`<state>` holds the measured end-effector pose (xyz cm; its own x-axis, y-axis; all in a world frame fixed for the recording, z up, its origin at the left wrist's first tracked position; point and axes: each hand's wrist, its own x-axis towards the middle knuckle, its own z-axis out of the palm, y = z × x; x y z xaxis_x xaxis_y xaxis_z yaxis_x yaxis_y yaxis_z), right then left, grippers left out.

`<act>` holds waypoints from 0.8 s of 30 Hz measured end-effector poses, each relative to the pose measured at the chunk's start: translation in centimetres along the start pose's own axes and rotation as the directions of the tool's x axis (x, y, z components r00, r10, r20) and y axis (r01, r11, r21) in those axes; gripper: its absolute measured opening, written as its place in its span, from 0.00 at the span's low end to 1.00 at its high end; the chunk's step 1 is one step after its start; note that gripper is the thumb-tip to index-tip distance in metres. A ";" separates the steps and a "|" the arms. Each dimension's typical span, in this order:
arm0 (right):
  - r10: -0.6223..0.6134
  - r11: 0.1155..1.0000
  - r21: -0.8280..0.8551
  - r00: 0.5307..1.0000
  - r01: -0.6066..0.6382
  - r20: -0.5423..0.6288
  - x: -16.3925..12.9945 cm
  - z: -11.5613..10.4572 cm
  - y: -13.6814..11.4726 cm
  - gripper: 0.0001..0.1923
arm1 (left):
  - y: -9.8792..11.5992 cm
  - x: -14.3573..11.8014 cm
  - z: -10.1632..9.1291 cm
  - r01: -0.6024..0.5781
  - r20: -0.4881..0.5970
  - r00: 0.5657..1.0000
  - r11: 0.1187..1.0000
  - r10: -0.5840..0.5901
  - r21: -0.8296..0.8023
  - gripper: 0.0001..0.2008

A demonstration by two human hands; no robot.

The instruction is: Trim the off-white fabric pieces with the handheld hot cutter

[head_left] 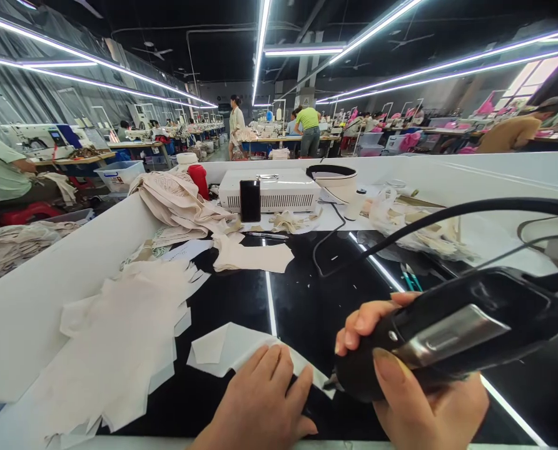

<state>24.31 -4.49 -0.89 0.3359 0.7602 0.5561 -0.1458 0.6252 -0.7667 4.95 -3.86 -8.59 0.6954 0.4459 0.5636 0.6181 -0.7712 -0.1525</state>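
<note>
The left hand lies flat, fingers spread, pinning a white fabric piece to the black bench so it cannot slide. The right hand is wrapped around a corded black cutter, its tip seemingly at the fabric's edge. More pieces are heaped to the left.

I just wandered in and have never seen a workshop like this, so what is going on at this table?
A person at a glossy black worktable presses the left hand flat on a small white fabric piece. The right hand grips a black corded hand tool, its tip right at the piece's edge. A stack of similar cut pieces lies to the left, and a white box-shaped machine sits at the back. Other people work at tables farther off.
</note>
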 end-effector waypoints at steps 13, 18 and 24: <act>-0.011 1.000 -0.013 1.000 0.011 0.013 -0.6 0.2 -0.1 0.19 | -1.4 -0.2 -1.5 -0.046 0.127 0.990 0.995 0.057 -0.088 0.43; -0.023 1.000 -0.016 0.999 0.023 0.030 -0.7 0.1 0.0 0.21 | -1.5 0.1 -1.8 -0.069 0.144 0.986 0.992 0.083 -0.101 0.45; -0.046 0.998 -0.037 0.997 0.049 0.061 -0.8 0.2 -0.2 0.13 | -1.6 -0.5 -1.4 -0.071 0.134 0.987 0.990 0.087 -0.125 0.39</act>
<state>23.92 -5.21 -1.08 0.2854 0.7397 0.6094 -0.0950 0.6545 -0.7501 3.10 -3.48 -7.53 0.7895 0.4334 0.4346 0.5167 -0.8514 -0.0895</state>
